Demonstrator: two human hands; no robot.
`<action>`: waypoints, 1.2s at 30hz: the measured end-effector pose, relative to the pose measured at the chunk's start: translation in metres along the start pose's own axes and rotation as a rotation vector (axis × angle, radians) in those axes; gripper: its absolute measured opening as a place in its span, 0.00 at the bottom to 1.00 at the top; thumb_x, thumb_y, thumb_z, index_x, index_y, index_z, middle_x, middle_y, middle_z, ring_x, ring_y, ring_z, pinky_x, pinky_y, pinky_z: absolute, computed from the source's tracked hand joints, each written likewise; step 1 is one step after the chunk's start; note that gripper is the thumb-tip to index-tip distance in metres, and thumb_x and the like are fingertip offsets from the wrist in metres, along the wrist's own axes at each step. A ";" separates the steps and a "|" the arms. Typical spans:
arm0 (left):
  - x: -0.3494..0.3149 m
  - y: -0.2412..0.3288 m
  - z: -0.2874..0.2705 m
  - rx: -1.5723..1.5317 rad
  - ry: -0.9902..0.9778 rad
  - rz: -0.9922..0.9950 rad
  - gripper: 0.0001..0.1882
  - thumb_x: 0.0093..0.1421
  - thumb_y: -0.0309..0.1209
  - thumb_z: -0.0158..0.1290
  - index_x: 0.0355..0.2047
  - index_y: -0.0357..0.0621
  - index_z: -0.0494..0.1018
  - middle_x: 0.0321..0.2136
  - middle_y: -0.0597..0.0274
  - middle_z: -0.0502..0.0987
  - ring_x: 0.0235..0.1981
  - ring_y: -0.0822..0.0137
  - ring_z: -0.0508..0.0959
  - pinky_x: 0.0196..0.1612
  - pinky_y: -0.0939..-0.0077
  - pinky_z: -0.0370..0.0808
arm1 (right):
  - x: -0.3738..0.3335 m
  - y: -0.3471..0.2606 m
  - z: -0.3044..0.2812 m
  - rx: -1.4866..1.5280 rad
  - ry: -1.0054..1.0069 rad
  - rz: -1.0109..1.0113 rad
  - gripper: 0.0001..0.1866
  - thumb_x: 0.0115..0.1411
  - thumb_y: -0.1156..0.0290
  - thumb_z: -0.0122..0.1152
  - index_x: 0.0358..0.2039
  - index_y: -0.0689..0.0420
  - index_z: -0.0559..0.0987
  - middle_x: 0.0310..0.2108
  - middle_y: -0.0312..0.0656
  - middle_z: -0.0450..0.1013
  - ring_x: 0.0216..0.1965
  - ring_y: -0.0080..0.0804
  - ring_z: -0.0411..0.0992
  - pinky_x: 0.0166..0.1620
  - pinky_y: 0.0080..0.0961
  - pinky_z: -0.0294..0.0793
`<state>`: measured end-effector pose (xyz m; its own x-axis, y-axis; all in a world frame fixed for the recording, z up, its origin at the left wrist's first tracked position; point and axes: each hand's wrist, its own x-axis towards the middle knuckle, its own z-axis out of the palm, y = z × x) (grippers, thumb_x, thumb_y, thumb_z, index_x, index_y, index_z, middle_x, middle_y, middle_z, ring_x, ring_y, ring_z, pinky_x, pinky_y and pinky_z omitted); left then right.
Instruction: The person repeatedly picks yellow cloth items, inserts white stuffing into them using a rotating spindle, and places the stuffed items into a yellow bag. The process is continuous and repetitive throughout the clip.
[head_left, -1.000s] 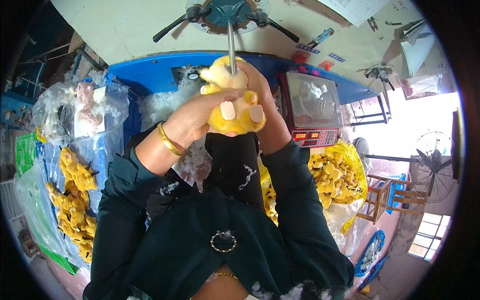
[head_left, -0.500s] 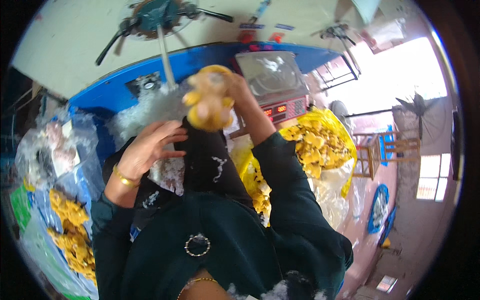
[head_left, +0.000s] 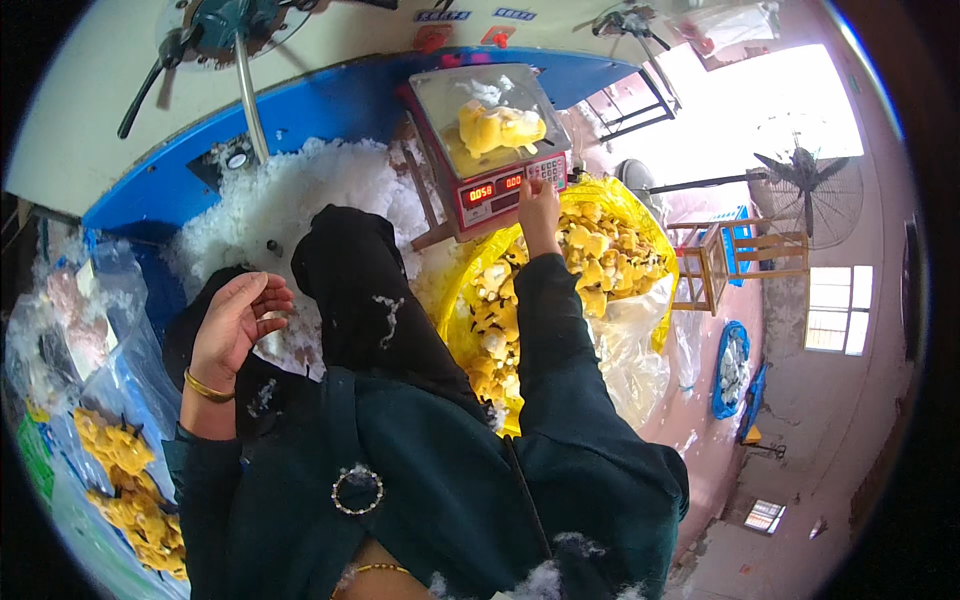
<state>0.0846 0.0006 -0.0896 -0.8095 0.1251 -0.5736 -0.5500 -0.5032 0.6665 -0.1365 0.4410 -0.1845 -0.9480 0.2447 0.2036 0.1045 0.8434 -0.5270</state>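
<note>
A yellow plush toy [head_left: 498, 128] lies on the clear-covered pan of a red digital scale [head_left: 480, 165], whose red display is lit. My right hand [head_left: 540, 212] is at the scale's front edge, fingers drawn together with their tips at the keypad [head_left: 545, 174]; nothing shows in them. Over my left thigh hovers my left hand [head_left: 240, 318], bracelet at the wrist, its fingers loosely bent and apart, holding nothing.
Yellow plush pieces fill a large yellow bag [head_left: 660, 215] beneath my right arm. White stuffing [head_left: 330, 180] is heaped before my knees. More yellow pieces [head_left: 135, 490] lie in clear plastic at my left. A blue-edged machine [head_left: 150, 185] stands ahead; a fan [head_left: 805, 185] stands right.
The plush toy has gone from my right hand onto the scale. That hand has moved to the keypad. My left hand has drawn back toward the left, and the view has shifted.
</note>
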 end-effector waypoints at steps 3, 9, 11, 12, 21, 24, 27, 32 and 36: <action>0.000 -0.013 -0.012 -0.029 0.032 -0.023 0.15 0.65 0.38 0.47 0.41 0.39 0.73 0.34 0.58 0.78 0.35 0.68 0.78 0.34 0.77 0.77 | 0.006 0.016 -0.012 -0.094 0.001 0.008 0.26 0.49 0.64 0.64 0.45 0.63 0.69 0.44 0.52 0.68 0.48 0.51 0.66 0.50 0.40 0.67; -0.007 -0.029 -0.022 -0.085 0.077 -0.033 0.12 0.64 0.35 0.47 0.39 0.40 0.73 0.33 0.58 0.78 0.35 0.66 0.78 0.36 0.76 0.77 | 0.068 -0.054 -0.032 -0.061 0.030 -0.376 0.38 0.47 0.66 0.64 0.59 0.58 0.62 0.57 0.51 0.62 0.59 0.50 0.60 0.58 0.38 0.61; -0.010 -0.031 -0.016 -0.080 0.091 -0.031 0.11 0.64 0.35 0.47 0.38 0.40 0.73 0.33 0.59 0.78 0.35 0.67 0.78 0.36 0.76 0.76 | 0.077 -0.064 -0.026 -0.098 -0.166 -0.406 0.35 0.48 0.67 0.64 0.57 0.58 0.65 0.54 0.51 0.66 0.56 0.48 0.64 0.56 0.37 0.64; -0.015 -0.032 -0.015 -0.067 0.101 -0.026 0.11 0.64 0.35 0.48 0.38 0.41 0.73 0.32 0.60 0.78 0.34 0.68 0.78 0.37 0.76 0.75 | 0.079 -0.066 -0.016 -0.126 -0.304 -0.408 0.33 0.48 0.67 0.64 0.56 0.58 0.67 0.52 0.51 0.68 0.54 0.47 0.67 0.54 0.37 0.66; -0.078 -0.057 -0.114 0.148 0.565 0.259 0.10 0.62 0.35 0.51 0.37 0.40 0.73 0.32 0.61 0.77 0.33 0.70 0.78 0.35 0.76 0.76 | 0.054 0.063 -0.036 0.029 -0.508 -0.183 0.20 0.53 0.60 0.64 0.43 0.58 0.76 0.29 0.41 0.75 0.28 0.29 0.73 0.31 0.24 0.71; -0.121 -0.054 -0.155 0.613 1.272 0.304 0.12 0.57 0.31 0.54 0.34 0.32 0.74 0.27 0.51 0.78 0.29 0.61 0.79 0.32 0.71 0.75 | 0.045 0.114 -0.060 0.017 -0.430 0.019 0.20 0.54 0.61 0.63 0.44 0.58 0.75 0.31 0.41 0.75 0.28 0.29 0.73 0.30 0.23 0.71; -0.168 -0.075 -0.226 1.199 2.093 0.364 0.19 0.50 0.35 0.61 0.38 0.35 0.73 0.37 0.47 0.76 0.44 0.51 0.73 0.47 0.59 0.69 | 0.034 0.140 -0.076 0.075 -0.362 0.237 0.19 0.55 0.62 0.61 0.45 0.58 0.74 0.32 0.40 0.74 0.28 0.30 0.73 0.28 0.22 0.70; -0.190 -0.100 -0.281 1.215 1.862 -0.388 0.19 0.53 0.43 0.52 0.36 0.41 0.75 0.41 0.53 0.76 0.48 0.51 0.71 0.47 0.58 0.70 | 0.029 0.146 -0.069 0.309 -0.326 0.468 0.18 0.57 0.65 0.60 0.47 0.58 0.72 0.34 0.40 0.73 0.27 0.30 0.73 0.26 0.21 0.69; -0.207 -0.103 -0.292 1.065 1.756 -0.235 0.14 0.52 0.40 0.51 0.32 0.46 0.78 0.38 0.58 0.78 0.43 0.52 0.74 0.44 0.57 0.72 | -0.001 -0.012 -0.031 0.267 -0.676 0.074 0.19 0.60 0.68 0.58 0.51 0.59 0.71 0.43 0.43 0.73 0.40 0.31 0.73 0.38 0.25 0.73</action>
<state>0.3690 -0.2230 -0.1786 -0.0610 -0.9980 0.0158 -0.9917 0.0624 0.1128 -0.1272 0.4451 -0.1531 -0.9288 -0.1248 -0.3489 0.1806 0.6698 -0.7203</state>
